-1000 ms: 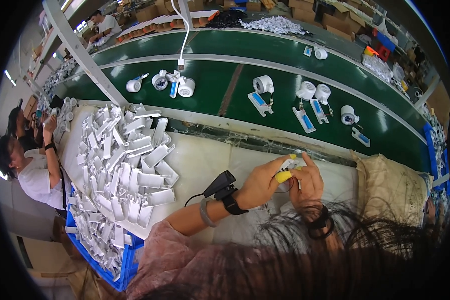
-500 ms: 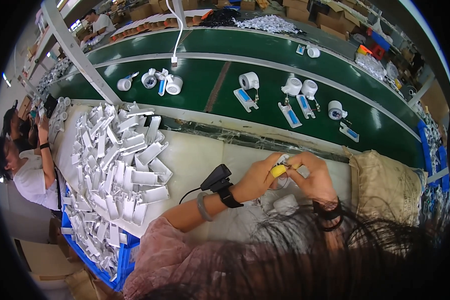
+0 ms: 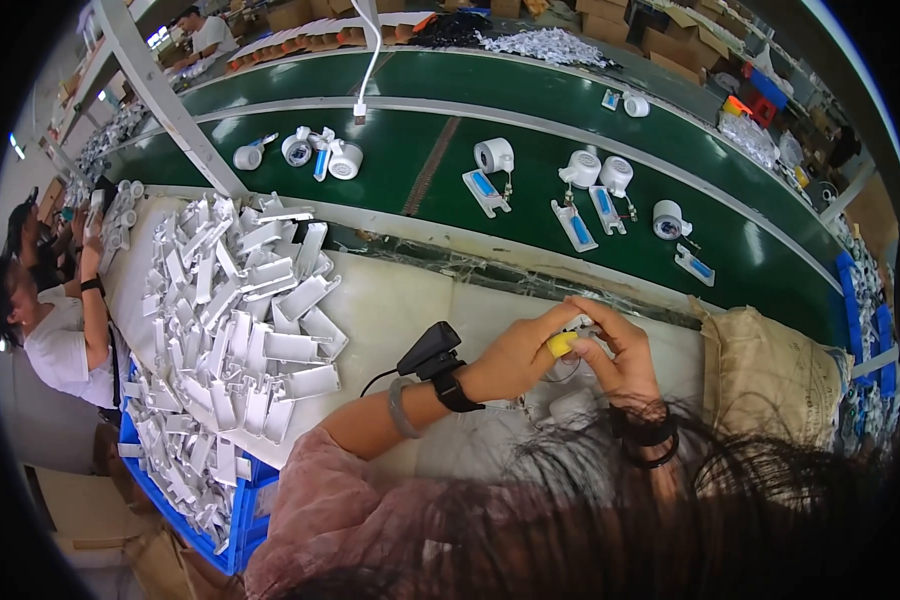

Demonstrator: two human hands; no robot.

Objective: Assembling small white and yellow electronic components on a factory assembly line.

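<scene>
My left hand [image 3: 518, 355] and my right hand [image 3: 620, 352] meet above the pale worktop [image 3: 400, 305], fingers closed together. Between them shows a small white plastic part [image 3: 578, 322], mostly covered by the fingers. A bright yellow piece [image 3: 562, 344] sits at my left thumb tip; whether it is a thumb cover or a held item, I cannot tell. Thin wire [image 3: 567, 374] hangs below the hands. Under them, on the worktop, lies a white rounded housing [image 3: 572, 408], partly behind strands of hair.
White plastic covers [image 3: 240, 310] lie heaped at left, spilling over a blue crate [image 3: 232, 545]. Beyond the worktop runs a green conveyor belt [image 3: 390, 180] carrying white round lamp heads [image 3: 615, 175] with wired panels. A woven sack [image 3: 770, 375] stands at right. Another person [image 3: 65, 350] works at far left.
My right fingers have shifted up and over the white part, the two hands now closer together. The view has tilted slightly; the parts on the belt stay in the same arrangement.
</scene>
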